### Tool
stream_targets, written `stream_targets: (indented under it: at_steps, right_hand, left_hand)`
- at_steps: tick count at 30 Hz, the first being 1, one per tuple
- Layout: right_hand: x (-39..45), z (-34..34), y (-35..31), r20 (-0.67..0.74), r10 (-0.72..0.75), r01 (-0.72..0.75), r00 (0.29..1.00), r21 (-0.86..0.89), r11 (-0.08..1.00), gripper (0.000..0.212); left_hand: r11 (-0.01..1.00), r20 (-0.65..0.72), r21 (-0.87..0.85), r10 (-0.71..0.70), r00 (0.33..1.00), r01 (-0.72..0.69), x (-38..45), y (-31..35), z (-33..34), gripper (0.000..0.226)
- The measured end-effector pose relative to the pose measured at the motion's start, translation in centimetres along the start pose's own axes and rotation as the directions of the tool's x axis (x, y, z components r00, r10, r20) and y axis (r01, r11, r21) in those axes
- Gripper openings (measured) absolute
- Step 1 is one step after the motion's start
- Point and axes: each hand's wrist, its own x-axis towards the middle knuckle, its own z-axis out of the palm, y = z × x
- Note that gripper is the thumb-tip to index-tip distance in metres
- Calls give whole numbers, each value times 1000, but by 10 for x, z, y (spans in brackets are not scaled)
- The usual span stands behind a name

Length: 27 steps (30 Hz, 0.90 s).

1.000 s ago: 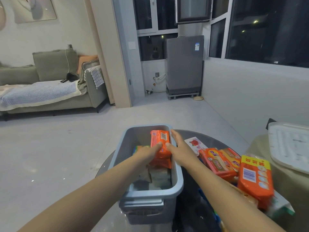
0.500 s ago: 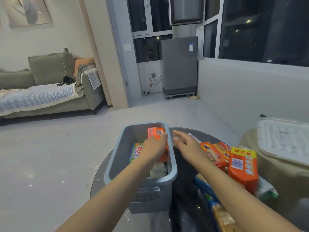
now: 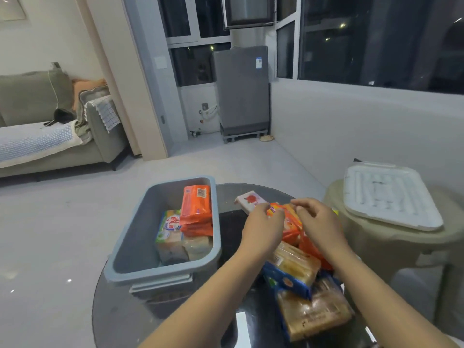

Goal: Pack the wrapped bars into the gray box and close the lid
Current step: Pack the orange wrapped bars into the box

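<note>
The gray box (image 3: 135,222) stands open on the left of the round dark table (image 3: 120,312). Inside it, orange wrapped bars (image 3: 197,204) are stacked along the right wall, with a green-and-white bar (image 3: 168,226) and pale bars beside them. To the right of the box lies a pile of wrapped bars. My left hand (image 3: 263,227) and my right hand (image 3: 319,222) both curl their fingers round an orange bar (image 3: 290,228) on top of that pile. The white lid (image 3: 389,194) rests on a beige stool (image 3: 401,247) at the right.
A white bar with a red print (image 3: 251,199) lies behind my hands. A blue-wrapped pack (image 3: 288,278) and a brown pack (image 3: 313,313) lie at the near side of the pile. A sofa (image 3: 50,136) stands far left and a gray appliance (image 3: 242,91) by the window.
My left hand let go of the orange bar inside the box and moved right to the pile. My right hand also moved to the pile, and both now hold another orange bar.
</note>
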Motion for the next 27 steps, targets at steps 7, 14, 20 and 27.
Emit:
stream_targets:
  at_steps: [7,14,20,27]
  right_hand:
    - [18,-29,27,-93,69,-90,993,-236,968,30]
    - [42,-32,50,55,360,-351,931,-133,927,48]
    - [42,-37,54,73,387,-391,919,52,919,29]
    - [41,-47,45,31,303,-302,952,217,928,29]
  left_hand:
    - [984,73,169,-70,995,57,9,-24,42,39]
    - [951,50,308,-28,998,11,20,-32,57,40]
    - [986,-24,158,-47,999,50,25,-35,60,13]
    - [986,-87,-159,-62,994,47,21,-31,65,13]
